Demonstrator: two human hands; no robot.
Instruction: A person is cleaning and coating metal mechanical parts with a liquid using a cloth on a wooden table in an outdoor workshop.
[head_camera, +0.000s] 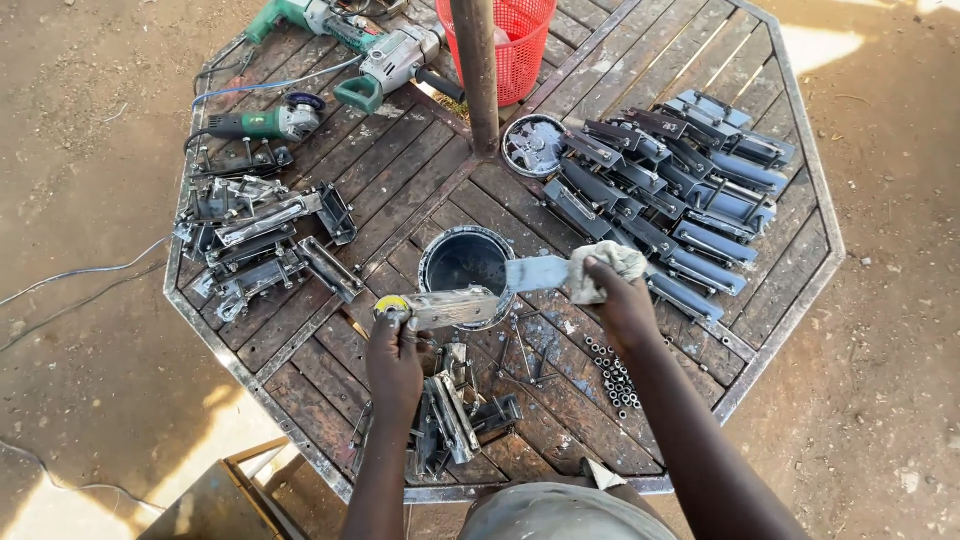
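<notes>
- Our left hand (395, 358) is wrapped tight around one end of a long flat bare-metal bracket (462, 305) with a yellow-capped end (391, 304); fingers are curled on it, thumb side up.
- The bracket lies almost level across the rim of a round black paint tin (466, 262), touching its near edge.
- Its far half is coated blue-grey (536, 272); the half near our left hand is still bare steel.
- Our right hand (618, 296) pinches a crumpled off-white rag (607, 268) and presses it onto the painted end of the bracket.
- The tin sits near the centre of an octagonal table of brown wooden slats in a steel frame (790, 290).
- Right of the tin: rows of blue-grey painted brackets (700, 190), laid side by side, just beyond the right hand.
- Left of the tin: a pile of unpainted metal brackets (255, 235); a smaller pile (455, 410) lies just beside our left wrist.
- A scatter of small steel nuts (610, 375) lies under the right forearm.
- The round tin lid (533, 145) lies beside a rusty upright pole (478, 70) at table centre.
- Far edge: a red mesh plastic basket (520, 45), a green angle grinder (265, 122), a green-and-grey power drill (385, 60).
- Sandy ground all around, with loose cables (80, 275) to the left.
</notes>
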